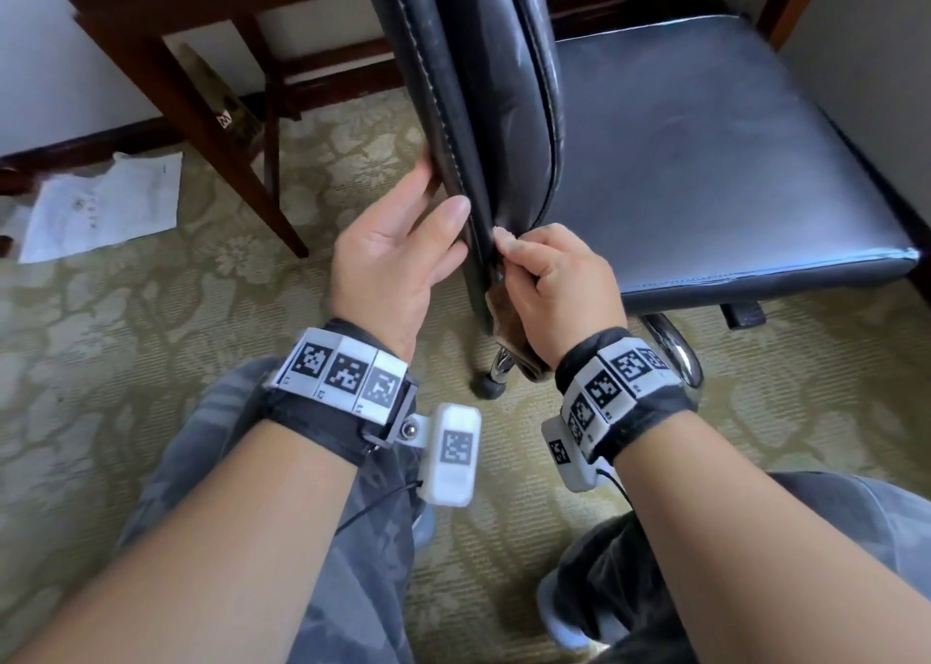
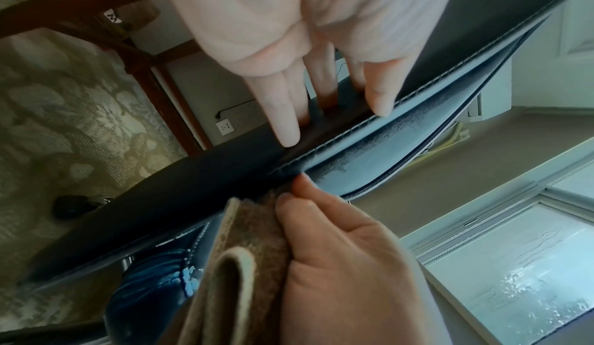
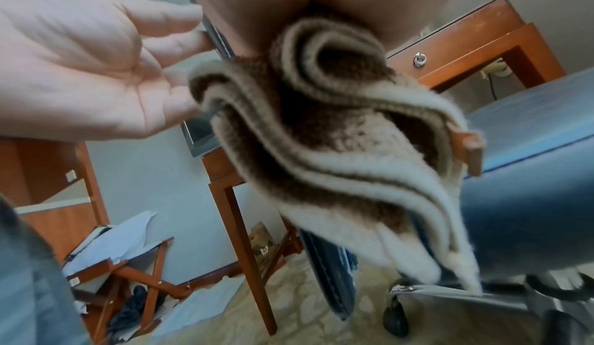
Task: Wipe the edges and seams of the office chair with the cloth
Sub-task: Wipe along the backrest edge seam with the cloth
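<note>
While the office chair (image 1: 680,134) fills twelve to three o'clock of the head view, looking heavy with slick padding, the left hand (image 1: 398,255) steadies its stiff backrest edge, fingers straight, and the right hand (image 1: 559,280) pinches the soft, light cloth (image 2: 237,236) bunched against the seam.

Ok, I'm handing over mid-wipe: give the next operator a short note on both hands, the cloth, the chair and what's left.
Left hand: steadies the backrest edge, thumb in front, straight fingers behind.
Right hand: grips the folded brown cloth and pinches it onto the backrest's lower edge seam, near its bottom corner.
Office chair: in front on the carpet, seat to the right.
Done: cannot tell how much is already wiped.
Left: run the cloth along the stitched seam, then the seat edges.
</note>
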`<state>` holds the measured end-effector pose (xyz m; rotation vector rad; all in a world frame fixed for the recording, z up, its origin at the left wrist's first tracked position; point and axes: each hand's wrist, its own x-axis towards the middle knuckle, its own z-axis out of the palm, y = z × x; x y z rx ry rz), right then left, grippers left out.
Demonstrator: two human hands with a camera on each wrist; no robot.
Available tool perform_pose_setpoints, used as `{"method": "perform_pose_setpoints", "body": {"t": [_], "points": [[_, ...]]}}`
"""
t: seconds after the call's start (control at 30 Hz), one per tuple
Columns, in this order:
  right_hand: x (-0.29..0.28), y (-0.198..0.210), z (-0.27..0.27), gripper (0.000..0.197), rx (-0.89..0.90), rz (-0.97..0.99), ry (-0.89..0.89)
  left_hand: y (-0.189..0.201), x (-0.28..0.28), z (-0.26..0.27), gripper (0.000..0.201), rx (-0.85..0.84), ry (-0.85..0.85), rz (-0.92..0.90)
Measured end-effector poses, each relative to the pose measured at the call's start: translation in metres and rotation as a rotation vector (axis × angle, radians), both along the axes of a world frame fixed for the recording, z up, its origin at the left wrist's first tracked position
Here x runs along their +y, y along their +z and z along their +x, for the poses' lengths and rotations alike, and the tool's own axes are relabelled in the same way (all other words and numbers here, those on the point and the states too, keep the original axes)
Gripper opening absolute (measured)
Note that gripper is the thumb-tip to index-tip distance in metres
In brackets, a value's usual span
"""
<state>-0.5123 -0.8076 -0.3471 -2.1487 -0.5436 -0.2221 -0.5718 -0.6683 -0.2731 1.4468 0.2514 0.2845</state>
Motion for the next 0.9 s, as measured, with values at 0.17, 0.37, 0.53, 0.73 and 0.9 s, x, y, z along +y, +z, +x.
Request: {"method": "perform_pose_setpoints", "body": {"t": [0.17,0.37,0.53,0.73,0.9], "points": [[-0.011,-0.002,0.003,0.026,0.242,0.136,-0.125,-0.004,-0.003,0.006,0.049,0.005,0.061,0.039],[-0.017,0.017,-0.003,0.021,0.365,0.48,-0.262,-0.007,-0.003,0.007,0.05,0.008,0.069,0.054],[-0.003,0.018,-0.009,0.023,0.105,0.311,-0.133,-0.009,-0.003,0.008,0.047,0.022,0.055,0.046],[0.006,0.003,-0.001,0.026,-0.017,0.147,-0.073,-0.009,-0.002,0.006,0.041,0.022,0.039,0.054],[0.004,-0.004,0.0,0.026,-0.007,0.099,-0.043,-0.01,-0.002,0.006,0.044,0.014,0.024,0.032]]}}
